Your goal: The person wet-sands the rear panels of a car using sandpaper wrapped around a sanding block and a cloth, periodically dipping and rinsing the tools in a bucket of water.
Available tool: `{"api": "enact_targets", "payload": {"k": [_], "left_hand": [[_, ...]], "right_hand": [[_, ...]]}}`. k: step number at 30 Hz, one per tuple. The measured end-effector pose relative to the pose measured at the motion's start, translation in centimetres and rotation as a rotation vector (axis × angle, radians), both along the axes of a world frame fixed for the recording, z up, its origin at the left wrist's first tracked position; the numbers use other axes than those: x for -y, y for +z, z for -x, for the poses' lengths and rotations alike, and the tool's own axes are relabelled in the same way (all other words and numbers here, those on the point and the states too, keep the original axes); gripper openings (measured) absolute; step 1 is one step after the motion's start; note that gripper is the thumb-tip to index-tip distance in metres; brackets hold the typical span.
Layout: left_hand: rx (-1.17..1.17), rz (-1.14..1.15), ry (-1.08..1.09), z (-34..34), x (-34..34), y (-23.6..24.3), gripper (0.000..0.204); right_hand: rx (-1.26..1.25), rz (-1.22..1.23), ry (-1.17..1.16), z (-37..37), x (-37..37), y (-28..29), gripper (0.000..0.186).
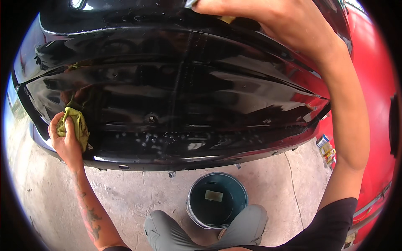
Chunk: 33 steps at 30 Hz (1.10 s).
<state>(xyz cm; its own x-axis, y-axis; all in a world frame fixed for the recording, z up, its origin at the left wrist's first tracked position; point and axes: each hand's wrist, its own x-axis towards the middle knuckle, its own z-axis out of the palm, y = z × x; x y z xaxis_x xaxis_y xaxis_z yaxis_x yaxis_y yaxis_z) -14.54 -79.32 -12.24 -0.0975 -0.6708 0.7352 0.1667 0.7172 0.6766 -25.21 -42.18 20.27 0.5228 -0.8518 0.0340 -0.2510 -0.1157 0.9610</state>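
A glossy black car body panel [125, 88] fills the view before me, with droplets and pale wet spots along its lower part. At its left end my left hand [66, 140] is closed round a bunched yellow-green cloth [77, 127], which rests against the panel. My right hand [247, 9] reaches across the top of the panel, partly cut off by the upper edge of the view. Its fingers are bent over something thin and grey-blue [190, 3]. A yellowish bit [227, 19] shows under the hand; what it belongs to is hidden.
On the concrete floor [138, 188], between my knees, stands a dark green bucket [243, 194] of water with a pale rectangular block [214, 195] in it. A red car body [372, 54] borders the right side. Small cans and packages [325, 148] stand beside it.
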Motion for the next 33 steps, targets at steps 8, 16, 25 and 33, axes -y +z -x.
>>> {"api": "enact_targets", "payload": {"k": [8,16,25,33], "left_hand": [[-0.001,0.009,-0.001,0.1,0.2,-0.2,0.026],[0.018,0.033,0.038,0.1,0.4,-0.3,0.028],[-0.002,-0.004,-0.005,0.1,0.2,-0.2,0.027],[0.006,0.035,0.02,0.1,0.4,-0.3,0.028]], "right_hand": [[-0.004,0.04,-0.138,-1.8,0.2,-0.5,0.018],[0.08,0.13,-0.189,-2.4,0.5,-0.2,0.019],[-0.172,0.134,-0.111,-1.6,-1.2,-0.3,0.019],[-0.039,0.092,-0.1,-0.7,0.2,-0.2,0.018]]}}
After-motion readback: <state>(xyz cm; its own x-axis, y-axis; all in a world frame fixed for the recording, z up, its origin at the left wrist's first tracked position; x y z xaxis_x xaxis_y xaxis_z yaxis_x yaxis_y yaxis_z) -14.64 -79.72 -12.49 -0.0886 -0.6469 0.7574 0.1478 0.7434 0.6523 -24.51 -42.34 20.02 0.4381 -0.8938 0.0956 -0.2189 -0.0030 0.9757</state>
